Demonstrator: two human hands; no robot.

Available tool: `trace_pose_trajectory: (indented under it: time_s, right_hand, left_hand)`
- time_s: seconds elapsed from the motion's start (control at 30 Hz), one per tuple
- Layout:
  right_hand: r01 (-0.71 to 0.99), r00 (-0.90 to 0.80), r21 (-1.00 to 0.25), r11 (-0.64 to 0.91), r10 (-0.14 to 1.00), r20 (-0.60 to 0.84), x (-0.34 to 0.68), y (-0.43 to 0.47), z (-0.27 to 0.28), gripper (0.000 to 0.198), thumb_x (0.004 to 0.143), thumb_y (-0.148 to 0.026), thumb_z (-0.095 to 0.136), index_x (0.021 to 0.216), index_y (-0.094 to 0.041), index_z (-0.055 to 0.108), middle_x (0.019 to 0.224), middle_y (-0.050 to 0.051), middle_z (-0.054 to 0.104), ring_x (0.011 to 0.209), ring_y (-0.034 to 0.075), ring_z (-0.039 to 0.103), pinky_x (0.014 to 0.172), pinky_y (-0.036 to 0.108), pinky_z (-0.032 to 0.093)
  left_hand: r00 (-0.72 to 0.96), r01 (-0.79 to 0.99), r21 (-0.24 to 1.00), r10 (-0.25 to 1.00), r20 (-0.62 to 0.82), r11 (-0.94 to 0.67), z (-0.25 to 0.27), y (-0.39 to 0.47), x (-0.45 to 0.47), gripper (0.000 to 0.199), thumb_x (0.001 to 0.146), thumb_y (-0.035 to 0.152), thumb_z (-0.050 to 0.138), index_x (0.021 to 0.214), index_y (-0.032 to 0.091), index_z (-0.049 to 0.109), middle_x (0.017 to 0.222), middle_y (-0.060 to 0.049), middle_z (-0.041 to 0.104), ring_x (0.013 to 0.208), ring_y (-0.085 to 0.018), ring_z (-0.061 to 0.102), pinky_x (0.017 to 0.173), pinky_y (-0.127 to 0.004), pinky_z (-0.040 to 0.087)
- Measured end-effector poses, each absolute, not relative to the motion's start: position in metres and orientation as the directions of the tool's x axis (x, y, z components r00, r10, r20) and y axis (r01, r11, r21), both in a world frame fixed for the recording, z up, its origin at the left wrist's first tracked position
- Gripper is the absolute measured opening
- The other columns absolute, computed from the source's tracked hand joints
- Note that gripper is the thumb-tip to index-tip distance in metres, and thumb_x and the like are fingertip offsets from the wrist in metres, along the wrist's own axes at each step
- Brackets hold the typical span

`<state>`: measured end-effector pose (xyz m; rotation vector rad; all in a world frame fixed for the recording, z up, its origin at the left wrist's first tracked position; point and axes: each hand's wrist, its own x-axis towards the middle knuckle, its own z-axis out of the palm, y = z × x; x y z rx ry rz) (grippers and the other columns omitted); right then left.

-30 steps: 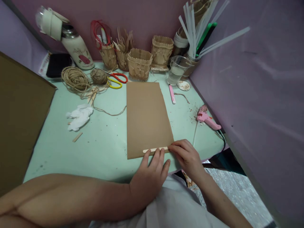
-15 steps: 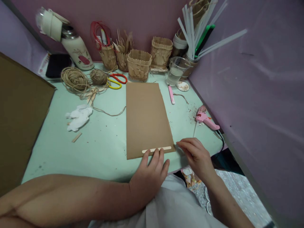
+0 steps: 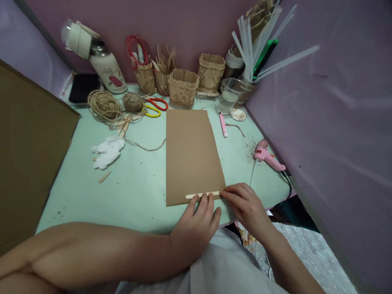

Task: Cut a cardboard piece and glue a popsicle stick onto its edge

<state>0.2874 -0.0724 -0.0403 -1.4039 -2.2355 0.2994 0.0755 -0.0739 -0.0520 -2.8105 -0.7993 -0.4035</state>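
A pale wooden craft stick point(image 3: 199, 195) lies across the near end of a brown cardboard sheet point(image 3: 191, 155), close to its front edge. My left hand point(image 3: 196, 224) rests with fingers stretched out, their tips on the stick and the cardboard just below it. At the stick's right end, the thumb and forefinger of my right hand point(image 3: 245, 206) are pinched together, touching that end near the cardboard's corner. My right hand's other fingers are curled.
Right of the cardboard lie a pink cutter point(image 3: 223, 125) and a pink glue gun point(image 3: 269, 158). Twine point(image 3: 105, 105), scissors point(image 3: 156, 107) and a crumpled white cloth point(image 3: 108, 152) are on the left. Stick-covered pots point(image 3: 183, 89), a bottle point(image 3: 108, 69) and a water cup point(image 3: 228, 98) stand behind.
My right hand has moved left, from beside the cardboard's edge to the craft stick's right end. My left hand stays on the stick. The camera view has shifted slightly.
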Motion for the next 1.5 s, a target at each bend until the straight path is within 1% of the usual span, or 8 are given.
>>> trace_pose_trajectory:
  time_s: [0.2,0.4,0.63,0.87,1.0,1.2,1.37,1.5]
  right_hand:
    - [0.776,-0.345,-0.451,0.441,0.895,0.282,0.286,-0.073,-0.038,0.026,0.095,-0.016,0.048,0.112,-0.02,0.067,0.099,0.01,0.065,0.091,0.021,0.057,0.078,0.038,0.05]
    - [0.77,-0.345,-0.467,0.435,0.899,0.27,0.284,-0.074,-0.039,0.025,0.095,-0.015,0.049,0.112,-0.021,0.066,0.1,0.009,0.065,0.091,0.021,0.058,0.077,0.04,0.052]
    - [0.762,-0.374,-0.48,0.434,0.901,0.22,0.286,-0.056,-0.018,0.021,0.095,-0.018,0.049,0.106,-0.022,0.067,0.1,0.008,0.066,0.093,0.02,0.061,0.078,0.035,0.055]
    - [0.794,-0.424,-0.327,0.513,0.852,0.306,0.288,0.0,0.005,0.021,0.095,-0.023,0.049,0.109,-0.019,0.065,0.101,0.01,0.067,0.092,0.022,0.064,0.079,0.038,0.053]
    - [0.768,-0.526,-0.302,0.565,0.825,0.205,0.258,0.028,0.008,0.019,0.093,-0.021,0.051,0.104,-0.018,0.067,0.095,0.009,0.069,0.086,0.022,0.064,0.075,0.035,0.051]
    - [0.728,-0.652,-0.274,0.628,0.758,0.005,0.201,0.066,0.018,0.018,0.094,-0.02,0.052,0.102,-0.018,0.068,0.09,0.007,0.069,0.084,0.019,0.064,0.071,0.028,0.044]
    - [0.74,-0.668,-0.208,0.64,0.736,-0.112,0.166,0.094,0.022,0.016,0.093,-0.021,0.053,0.098,-0.019,0.068,0.094,0.007,0.07,0.083,0.018,0.064,0.067,0.026,0.038]
    - [0.76,-0.65,-0.134,0.636,0.746,-0.145,0.148,0.114,0.018,0.016,0.092,-0.024,0.053,0.094,-0.019,0.068,0.096,0.008,0.07,0.084,0.019,0.064,0.066,0.026,0.036]
  left_hand:
    - [0.826,0.535,-0.114,0.489,0.28,-0.837,-0.054,-0.072,0.076,0.036,0.092,0.036,0.051,0.122,0.016,0.057,0.126,-0.019,0.062,0.113,-0.03,0.059,0.096,-0.048,0.038]
    - [0.863,0.496,-0.071,0.482,0.152,-0.865,-0.052,-0.067,0.076,0.06,0.082,0.052,0.062,0.131,0.018,0.054,0.142,-0.02,0.049,0.121,-0.033,0.05,0.095,-0.049,0.035]
    - [0.86,0.502,-0.062,0.49,0.142,-0.863,-0.053,-0.067,0.076,0.063,0.079,0.053,0.065,0.131,0.02,0.055,0.143,-0.018,0.049,0.123,-0.033,0.046,0.095,-0.049,0.03]
    - [0.864,0.496,-0.092,0.48,0.15,-0.864,-0.053,-0.069,0.076,0.058,0.082,0.051,0.062,0.131,0.02,0.055,0.14,-0.019,0.05,0.123,-0.033,0.044,0.097,-0.051,0.026]
    - [0.867,0.493,-0.111,0.475,0.15,-0.863,-0.055,-0.07,0.076,0.061,0.081,0.053,0.062,0.132,0.02,0.055,0.141,-0.02,0.048,0.123,-0.035,0.044,0.096,-0.051,0.026]
    - [0.87,0.485,-0.146,0.459,0.179,-0.862,-0.057,-0.069,0.076,0.053,0.083,0.048,0.058,0.13,0.023,0.058,0.138,-0.02,0.051,0.12,-0.035,0.047,0.091,-0.049,0.029]
    - [0.857,0.501,-0.254,0.434,0.278,-0.827,-0.065,-0.067,0.077,0.036,0.094,0.036,0.044,0.125,0.029,0.062,0.128,-0.014,0.061,0.11,-0.03,0.055,0.084,-0.047,0.031]
    - [0.847,0.511,-0.341,0.395,0.356,-0.789,-0.073,-0.064,0.078,0.036,0.098,0.028,0.037,0.125,0.033,0.06,0.123,-0.01,0.065,0.103,-0.026,0.058,0.08,-0.044,0.034]
